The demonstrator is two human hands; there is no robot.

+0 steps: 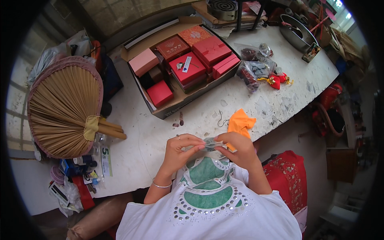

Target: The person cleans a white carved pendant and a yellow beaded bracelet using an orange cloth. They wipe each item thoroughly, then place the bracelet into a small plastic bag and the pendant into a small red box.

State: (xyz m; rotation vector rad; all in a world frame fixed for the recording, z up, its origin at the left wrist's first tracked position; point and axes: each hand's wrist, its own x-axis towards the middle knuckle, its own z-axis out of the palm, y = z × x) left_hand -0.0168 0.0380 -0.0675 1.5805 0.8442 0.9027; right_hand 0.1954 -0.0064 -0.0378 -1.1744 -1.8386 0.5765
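Between my two hands, close to my chest at the table's edge, is a small clear plastic bag (210,144) with something dark inside that I cannot make out. My left hand (184,150) pinches its left side between thumb and fingers. The bag's right side is gripped by my right hand (237,147). Just behind my right hand lies a crumpled orange cloth (240,121), with a thin dark cord (222,119) beside it. Two small dark reddish pieces (181,118) rest on the white table (144,150) in front of the box.
An open cardboard box (183,105) holds several red and pink gift boxes (187,70). Right of it are plastic bags (258,66) and red pouches (277,81). A palm-leaf fan (66,108) stands at left, above small goods. A metal pan (298,36) sits at the far right.
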